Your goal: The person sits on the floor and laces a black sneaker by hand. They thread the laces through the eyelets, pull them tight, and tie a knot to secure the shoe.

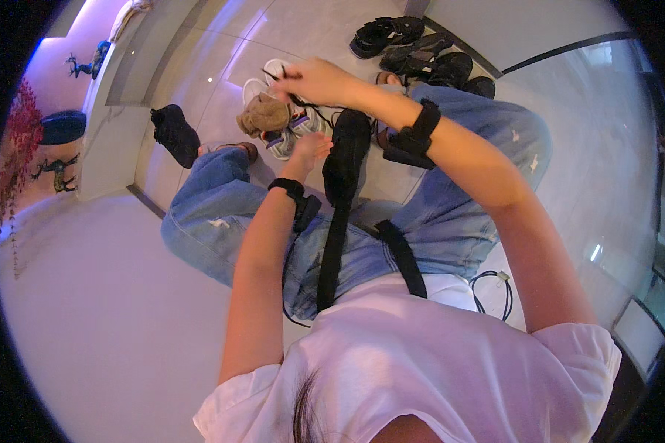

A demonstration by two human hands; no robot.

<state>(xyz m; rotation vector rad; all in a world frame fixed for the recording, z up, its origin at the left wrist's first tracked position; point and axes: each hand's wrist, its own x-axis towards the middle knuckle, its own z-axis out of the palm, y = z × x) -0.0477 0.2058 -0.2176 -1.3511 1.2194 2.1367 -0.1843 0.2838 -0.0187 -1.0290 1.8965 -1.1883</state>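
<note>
My right hand (pixel 307 82) is raised over the shoes on the floor, its fingers closed on a black shoelace (pixel 310 104). The lace trails down toward a black shoe (pixel 348 155) lying between my knees. Beside that shoe's left edge is my left hand (pixel 312 148), fingers apart; whether it touches the shoe is unclear. Just beyond the left hand lie a brown cloth bundle (pixel 266 115) and a pair of white-and-grey sneakers (pixel 280 145), partly covered by it. Two white shoe parts (pixel 255 88) show past the bundle.
Another black shoe (pixel 176 135) lies on the tiles at the left. Several dark shoes (pixel 415 50) stand by the wall at the upper right. Black straps (pixel 335 255) hang over my lap. A looped black cable (pixel 509 299) lies by my right hip.
</note>
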